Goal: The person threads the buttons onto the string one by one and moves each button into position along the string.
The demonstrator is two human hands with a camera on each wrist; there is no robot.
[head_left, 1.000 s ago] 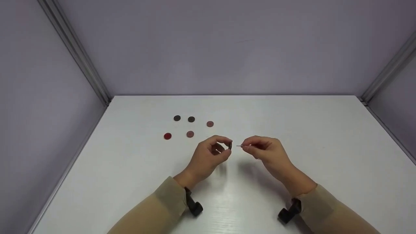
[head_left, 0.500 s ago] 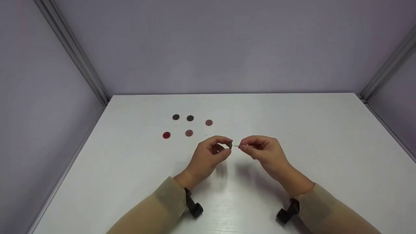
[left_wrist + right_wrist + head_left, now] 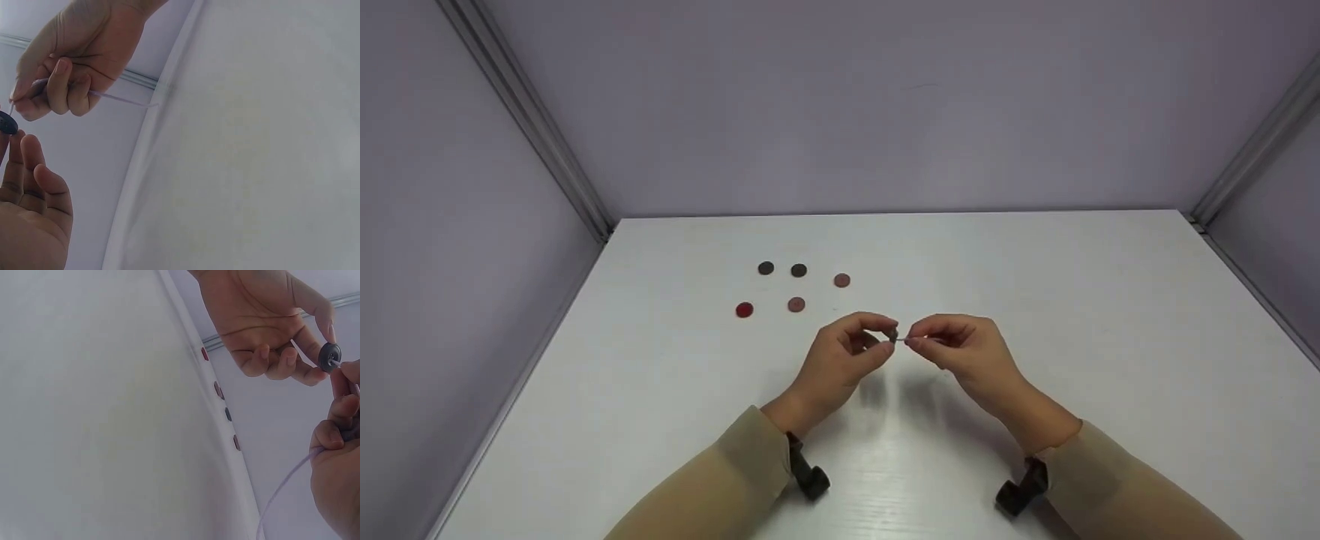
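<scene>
Threading is under way above the white bench (image 3: 1035,300): the left hand (image 3: 840,364) is pinching a dark round button (image 3: 329,356) upright, the right hand (image 3: 967,352) is pinching a thin pale cord (image 3: 281,492), its tip meeting the button's hole. Next, I judge, comes a steady push through. Five loose buttons are lying far left: two dark (image 3: 766,268), two brownish-pink (image 3: 841,280), one red (image 3: 744,310).

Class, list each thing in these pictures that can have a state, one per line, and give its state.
Left hand: pinches a dark button, raised above the table.
Dark button: held on edge, cord tip at its hole.
Right hand: pinches the pale cord near its tip.
Pale cord: trails loose behind the right hand.
Five buttons: lying flat on the table, apart, untouched.
</scene>
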